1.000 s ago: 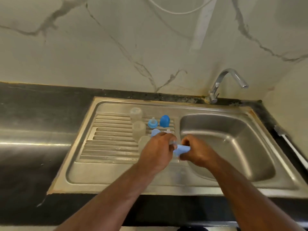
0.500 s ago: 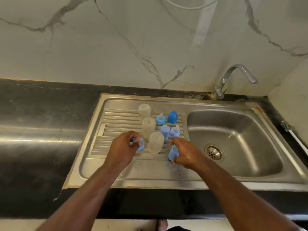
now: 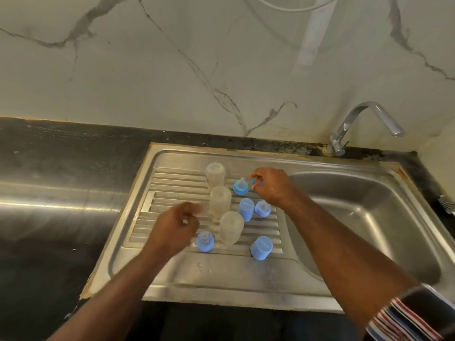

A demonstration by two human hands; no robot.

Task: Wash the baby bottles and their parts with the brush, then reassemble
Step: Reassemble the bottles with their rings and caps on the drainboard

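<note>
Three translucent bottles (image 3: 220,201) stand upside down in a row on the sink's ribbed drainboard (image 3: 172,190). Around them stand blue parts: a nipple ring (image 3: 240,187) at the back, a cap (image 3: 246,209) and another nipple ring (image 3: 263,208) in the middle, a third nipple ring (image 3: 205,241) at the front left and a cap (image 3: 261,247) at the front right. My right hand (image 3: 273,188) pinches a darker blue cap (image 3: 254,181) at the back, which it mostly hides. My left hand (image 3: 177,227) hovers blurred and loosely curled beside the front-left ring, holding nothing.
The steel basin (image 3: 369,217) lies to the right, with a faucet (image 3: 364,124) at its back corner. The white end of a brush (image 3: 446,204) shows at the right edge on the dark counter (image 3: 61,156). A marble wall rises behind.
My left hand put a nipple ring down at the front left and let go. My right hand set a light blue cap at the front right, then reached back to the darker cap.
</note>
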